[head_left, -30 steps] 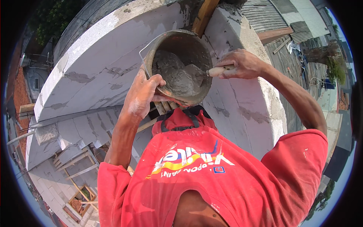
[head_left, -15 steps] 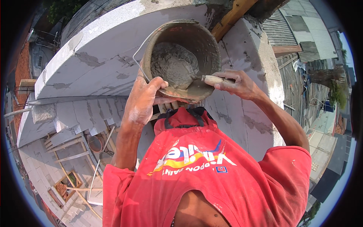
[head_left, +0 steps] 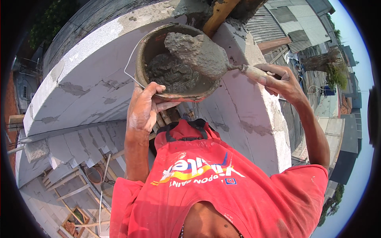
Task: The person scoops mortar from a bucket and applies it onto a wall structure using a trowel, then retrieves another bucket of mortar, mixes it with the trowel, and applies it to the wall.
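My left hand (head_left: 146,103) grips the near-left rim of a bucket (head_left: 186,96), thumb over the edge and fingers underneath. Wet grey mortar (head_left: 168,75) lies inside it, and its thin wire handle (head_left: 129,59) hangs out to the left. In my right hand (head_left: 279,81) is the pale handle of a trowel (head_left: 252,73), pinched between thumb and fingers. A thick heap of mortar covers the trowel's blade, which is raised over the bucket's right side.
A pale block wall (head_left: 99,79) curves past the bucket, its top edge smeared with mortar. Another block wall (head_left: 254,115) stands to the right, next to a wooden post (head_left: 219,18). Far below at left are bamboo poles (head_left: 75,190); corrugated roofs (head_left: 293,23) lie at the upper right.
The trowel has come up out of the bucket loaded with mortar, as my right hand moved up and right. My left hand still holds the bucket, which now tilts differently.
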`<state>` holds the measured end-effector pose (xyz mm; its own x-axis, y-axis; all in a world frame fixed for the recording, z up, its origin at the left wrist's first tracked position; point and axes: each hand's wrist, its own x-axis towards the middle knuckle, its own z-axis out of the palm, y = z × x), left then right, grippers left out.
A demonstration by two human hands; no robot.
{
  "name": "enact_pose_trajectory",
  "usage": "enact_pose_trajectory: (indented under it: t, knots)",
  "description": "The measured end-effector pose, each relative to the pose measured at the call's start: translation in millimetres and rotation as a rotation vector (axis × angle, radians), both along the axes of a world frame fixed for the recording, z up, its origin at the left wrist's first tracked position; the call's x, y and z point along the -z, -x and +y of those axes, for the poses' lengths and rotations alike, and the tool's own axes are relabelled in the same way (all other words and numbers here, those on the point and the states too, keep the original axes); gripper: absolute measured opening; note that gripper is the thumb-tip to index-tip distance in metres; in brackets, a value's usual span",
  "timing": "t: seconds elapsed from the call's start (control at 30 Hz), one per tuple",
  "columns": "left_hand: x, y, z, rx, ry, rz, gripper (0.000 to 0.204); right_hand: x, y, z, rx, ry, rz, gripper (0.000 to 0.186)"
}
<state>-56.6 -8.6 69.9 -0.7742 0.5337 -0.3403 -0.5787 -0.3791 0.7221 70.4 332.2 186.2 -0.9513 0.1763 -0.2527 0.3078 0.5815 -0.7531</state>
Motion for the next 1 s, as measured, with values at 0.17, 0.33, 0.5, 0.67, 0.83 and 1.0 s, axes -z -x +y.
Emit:
enact_pose_trajectory:
  t: [0.17,0.33,0.5,0.67,0.83,1.0]
  knots:
    - [13.7,4.8,10.4,0.017,-0.036,-0.047,0.033,-83.0,-18.1,39.6,0.145,-0.249,-0.009,0.073]
    - [25.5,-6.6,16.8,-0.059,0.009,-0.115,0.027,-165.6,30.0,83.6,0.083,-0.586,-0.261,0.072]
    - [39.2,-17.1,17.3,-0.021,0.026,-0.114,0.03,-182.0,148.5,96.3,-0.008,-0.705,-0.337,0.061]
    - [40.5,-30.7,1.3,-0.095,0.055,-0.069,0.04,-170.9,186.3,57.7,-0.083,-0.747,-0.397,0.047]
    - [48.7,-29.3,-3.8,-0.087,0.135,-0.084,0.04,-178.6,119.6,26.5,-0.048,-0.837,-0.374,0.035]
    - [40.6,-24.2,-9.6,-0.051,0.21,-0.045,0.04,-166.2,26.6,2.8,0.305,-0.725,-0.377,0.038]
